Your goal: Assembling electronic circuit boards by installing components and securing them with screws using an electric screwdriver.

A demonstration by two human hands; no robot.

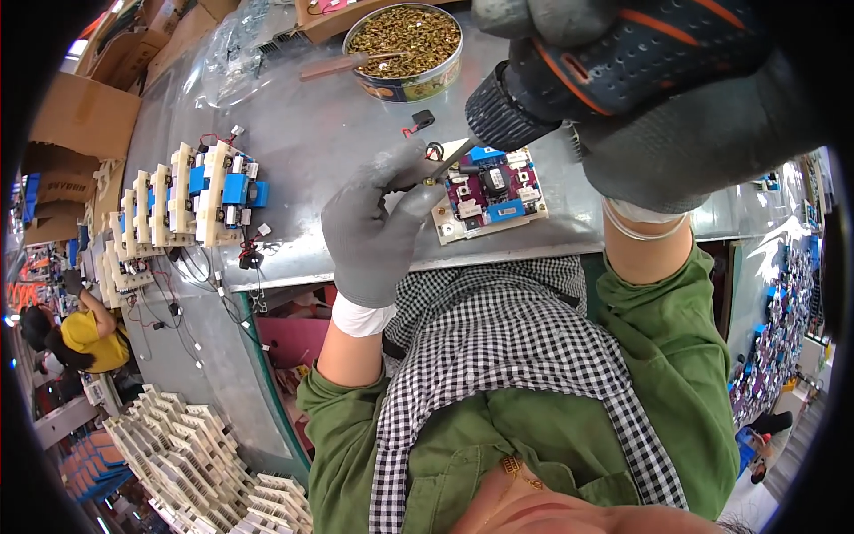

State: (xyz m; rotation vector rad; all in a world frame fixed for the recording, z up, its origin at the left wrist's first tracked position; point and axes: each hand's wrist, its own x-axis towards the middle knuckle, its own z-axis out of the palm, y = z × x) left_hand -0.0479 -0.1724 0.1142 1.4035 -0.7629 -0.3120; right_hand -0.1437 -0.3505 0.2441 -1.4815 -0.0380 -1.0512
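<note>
My right hand (658,156), in a grey glove, grips a black and orange cordless drill (614,76) whose bit slants down to the left. At the bit's tip, the gloved thumb and fingers of my left hand (369,231) pinch a small brass-coloured screw (430,182). Just below the drill's chuck lies a purple circuit board (509,189) with blue and white parts, set on a cream plastic base (471,230). The chuck and bit hide some of its far left side. A small black part with a red wire (422,121) rests beyond it.
A round tin (418,87) full of brass-coloured screws, with a wooden-handled tool (334,67), stands at the back. Assembled boards (191,196) line up at left, wires trailing. Cream bases (178,454) pile up lower left. More boards (778,320) lie at right; a person in yellow (93,338) is far left.
</note>
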